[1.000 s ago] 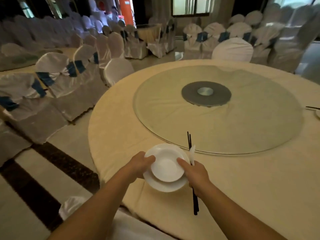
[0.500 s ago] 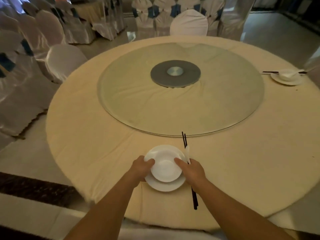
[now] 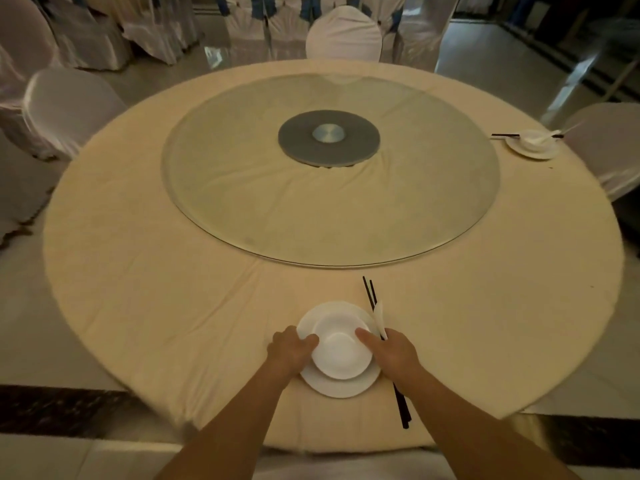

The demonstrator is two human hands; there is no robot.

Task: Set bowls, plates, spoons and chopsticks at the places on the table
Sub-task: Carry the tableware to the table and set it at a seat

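A banquet hall: a big round table (image 3: 145, 271) under a cream cloth carries a glass turntable (image 3: 398, 216) at its middle, white-covered chairs (image 3: 343, 34) ring it, and more covered chairs crowd beyond it.

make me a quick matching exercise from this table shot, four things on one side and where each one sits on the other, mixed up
Things:
1. bowl
2. black chopsticks
3. grey disc
4. chair with white cover

Places:
A. at the far side of the table
B. in the middle of the glass turntable
C. on the plate between the two hands
D. in the right hand beside the plate, with a white spoon

Pairs: 1-C, 2-D, 3-B, 4-A
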